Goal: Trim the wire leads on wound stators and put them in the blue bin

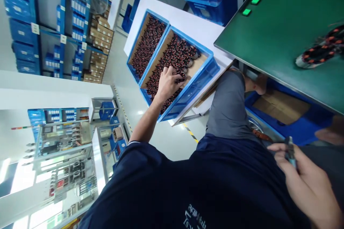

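My left hand (168,81) reaches out to my left into a blue crate (200,75) packed with small dark coils wound in red-orange wire (174,52). Its fingers are curled down onto the coils near the middle of the crate. My right hand (303,180) rests by my lap at the lower right, closed around a small grey-blue tool (290,152) that sticks up between thumb and fingers. A second blue crate (138,37) of the same coils stands beside the first.
Both crates sit on a white table (188,19). A green workbench (282,28) with green buttons (255,0) carries a few coils (321,52). Under it lies a blue bin with cardboard (279,105). Blue storage shelving (24,18) and machinery (64,157) stand further off.
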{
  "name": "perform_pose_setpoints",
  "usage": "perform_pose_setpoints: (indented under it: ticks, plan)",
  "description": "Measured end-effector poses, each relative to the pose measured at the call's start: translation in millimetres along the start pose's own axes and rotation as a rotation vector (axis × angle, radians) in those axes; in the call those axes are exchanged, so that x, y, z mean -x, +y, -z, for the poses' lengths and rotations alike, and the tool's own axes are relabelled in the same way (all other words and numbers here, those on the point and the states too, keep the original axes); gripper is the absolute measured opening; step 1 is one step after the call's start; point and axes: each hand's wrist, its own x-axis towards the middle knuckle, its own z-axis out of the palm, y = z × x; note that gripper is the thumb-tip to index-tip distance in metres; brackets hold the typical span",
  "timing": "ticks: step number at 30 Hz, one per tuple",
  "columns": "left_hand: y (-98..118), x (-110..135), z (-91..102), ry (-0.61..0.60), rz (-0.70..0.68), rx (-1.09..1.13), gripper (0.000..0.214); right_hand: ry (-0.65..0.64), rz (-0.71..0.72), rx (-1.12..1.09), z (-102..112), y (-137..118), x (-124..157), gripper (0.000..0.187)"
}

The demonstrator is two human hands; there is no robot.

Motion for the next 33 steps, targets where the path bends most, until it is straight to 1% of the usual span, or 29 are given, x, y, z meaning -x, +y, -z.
perform_pose_setpoints:
  ticks: [2,3,6,8,11,14,17,19,21,22,23,24,25,28,30,31,32,33]
  plan:
    - [-2,6,-6.0,-0.034,-0.013,-0.077,0.037,-0.094,0.024,0.024,-3,-4,-3,0.025]
    - [-3,9,-7.9,-0.044,-0.031,-0.103,0.038,-0.115,0.036,0.015,-4,-4,-3,0.026]
    - [-8,16,-10.7,-0.053,-0.081,-0.143,0.046,-0.142,0.043,-0.005,-10,1,-5,0.031]
    - [-11,19,-12.2,-0.050,-0.088,-0.150,0.054,-0.160,0.025,0.006,-12,6,-4,0.036]
    - [-14,24,-15.8,-0.059,-0.058,-0.177,0.063,-0.229,-0.023,0.070,-11,11,-1,0.046]
    - [-16,30,-18.1,-0.065,0.000,-0.226,0.066,-0.317,-0.065,0.123,-8,14,1,0.053]
    - [-14,33,-11.2,-0.056,0.012,-0.247,0.063,-0.336,-0.077,0.129,-6,13,0,0.057]
    - [-5,31,-1.5,0.010,0.002,-0.206,0.057,-0.332,-0.062,0.117,-6,11,0,0.057]
    - [14,23,8.0,0.152,-0.003,-0.100,0.050,-0.324,-0.014,0.095,-5,5,-1,0.054]
    - [29,17,11.2,0.234,-0.013,-0.026,0.048,-0.322,0.019,0.086,-5,2,-1,0.053]
    - [46,10,12.6,0.300,-0.047,0.055,0.047,-0.320,0.048,0.082,-4,-2,-1,0.050]
    - [68,0,12.3,0.346,-0.111,0.139,0.048,-0.324,0.069,0.088,-4,-6,0,0.048]
    - [92,-10,10.3,0.368,-0.208,0.220,0.050,-0.329,0.084,0.097,-3,-10,1,0.045]
    - [175,-47,-3.9,0.355,-0.554,0.390,0.060,-0.347,0.108,0.112,0,-23,8,0.038]
    - [225,-73,-17.1,0.322,-0.643,0.416,0.061,-0.342,0.126,0.098,3,-28,16,0.033]
    - [244,-86,-23.8,0.309,-0.666,0.417,0.061,-0.333,0.132,0.089,5,-29,20,0.031]
    - [259,-98,-29.9,0.298,-0.678,0.418,0.059,-0.320,0.135,0.080,7,-28,24,0.029]
    - [270,-109,-35.1,0.288,-0.690,0.421,0.056,-0.305,0.135,0.069,8,-25,29,0.028]
